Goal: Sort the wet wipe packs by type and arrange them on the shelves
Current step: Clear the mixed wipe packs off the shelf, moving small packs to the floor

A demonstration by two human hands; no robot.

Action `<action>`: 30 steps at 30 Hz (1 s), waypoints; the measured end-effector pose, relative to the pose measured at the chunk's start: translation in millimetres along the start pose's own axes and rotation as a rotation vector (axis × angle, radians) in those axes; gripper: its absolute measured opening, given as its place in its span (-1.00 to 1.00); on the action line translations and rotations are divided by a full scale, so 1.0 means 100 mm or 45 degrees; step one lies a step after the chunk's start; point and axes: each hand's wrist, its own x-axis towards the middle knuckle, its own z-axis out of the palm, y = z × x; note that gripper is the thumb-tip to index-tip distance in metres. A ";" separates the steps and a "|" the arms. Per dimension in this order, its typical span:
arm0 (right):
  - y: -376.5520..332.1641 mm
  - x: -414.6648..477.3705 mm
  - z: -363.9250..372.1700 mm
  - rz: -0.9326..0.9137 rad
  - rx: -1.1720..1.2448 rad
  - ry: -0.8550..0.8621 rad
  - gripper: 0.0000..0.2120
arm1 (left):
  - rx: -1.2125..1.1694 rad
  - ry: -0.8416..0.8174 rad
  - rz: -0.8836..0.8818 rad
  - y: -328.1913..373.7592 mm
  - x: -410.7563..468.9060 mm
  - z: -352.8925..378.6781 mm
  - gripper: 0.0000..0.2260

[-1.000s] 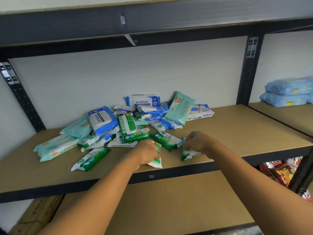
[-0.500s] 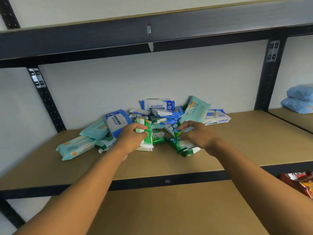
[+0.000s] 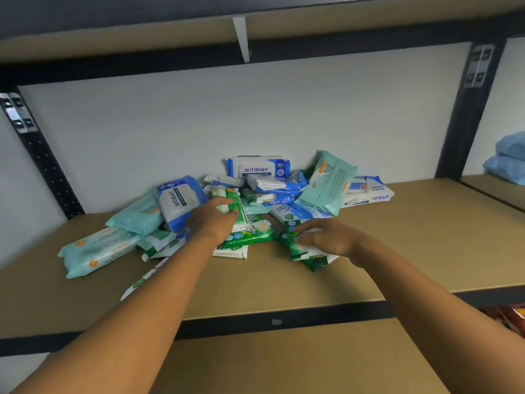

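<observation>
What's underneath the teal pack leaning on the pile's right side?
Beneath the teal pack, a blue-and-white pack pokes out at its lower edge; anything deeper is covered.

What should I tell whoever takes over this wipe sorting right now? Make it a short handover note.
Left hand grips a green-and-white pack at the pile's front.
Right hand holds a small stack of green packs on the shelf.
The rest lies in a mixed pile against the wall: antabax packs, teal packs, more green ones.
Blue bundles sit on the next bay.
Done: only the greens started.
Left: finish the greens, then group antabax and teal separately.
</observation>
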 end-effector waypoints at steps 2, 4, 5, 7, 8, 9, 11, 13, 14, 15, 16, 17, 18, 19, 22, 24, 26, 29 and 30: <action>-0.04 -0.01 -0.05 0.015 -0.087 -0.078 -0.62 | 0.060 -0.063 -0.028 0.04 0.02 0.03 -0.72; -0.09 -0.03 -0.07 0.026 -0.157 -0.103 -0.59 | 0.124 -0.121 -0.054 0.09 0.02 0.04 -0.71; -0.11 -0.03 -0.06 0.045 -0.153 -0.105 -0.59 | 0.149 -0.128 -0.061 0.10 0.04 0.04 -0.71; -0.12 -0.04 -0.04 0.085 -0.103 -0.095 -0.59 | 0.187 -0.147 -0.064 0.15 0.02 0.02 -0.72; -0.12 -0.04 -0.02 0.096 -0.085 -0.089 -0.59 | 0.173 -0.160 -0.047 0.19 0.00 0.01 -0.72; -0.13 -0.04 0.00 0.101 -0.074 -0.084 -0.60 | 0.139 -0.179 -0.030 0.22 0.00 0.02 -0.71; -0.14 -0.07 0.03 0.115 -0.037 -0.076 -0.61 | 0.059 -0.203 -0.038 0.27 -0.01 0.05 -0.68; -0.13 -0.10 0.06 0.134 0.036 -0.066 -0.63 | 0.021 -0.210 -0.028 0.31 -0.03 0.08 -0.70; -0.13 -0.12 0.06 0.139 0.078 -0.058 -0.64 | -0.005 -0.209 -0.012 0.33 -0.07 0.08 -0.71; -0.11 -0.15 0.07 0.132 0.122 -0.054 -0.66 | -0.036 -0.207 0.007 0.34 -0.11 0.07 -0.70; -0.10 -0.18 0.09 0.125 0.166 -0.053 -0.66 | -0.080 -0.201 0.014 0.34 -0.16 0.05 -0.68; -0.08 -0.22 0.10 0.117 0.212 -0.054 -0.65 | -0.127 -0.193 0.027 0.34 -0.21 0.03 -0.66; -0.06 -0.28 0.11 0.110 0.257 -0.050 -0.64 | -0.161 -0.178 0.045 0.33 -0.28 0.01 -0.64; -0.05 -0.34 0.13 0.094 0.303 -0.041 -0.62 | -0.188 -0.151 0.071 0.33 -0.36 -0.03 -0.64; -0.04 -0.60 0.16 0.016 0.417 0.012 -0.64 | -0.327 -0.082 0.125 0.35 -0.75 -0.17 -0.66; -0.05 -0.83 0.18 -0.041 0.455 0.042 -0.65 | -0.400 -0.133 0.160 0.37 -1.09 -0.25 -0.68; -0.01 -1.10 0.19 -0.079 0.469 0.057 -0.65 | -0.451 -0.227 0.199 0.36 -1.46 -0.29 -0.69; 0.10 -1.55 0.24 -0.074 0.479 0.022 -0.65 | -0.517 -0.391 0.184 0.27 -2.02 -0.27 -0.71; 0.15 -1.72 0.26 -0.077 0.496 0.006 -0.65 | -0.518 -0.442 0.181 0.23 -2.19 -0.25 -0.72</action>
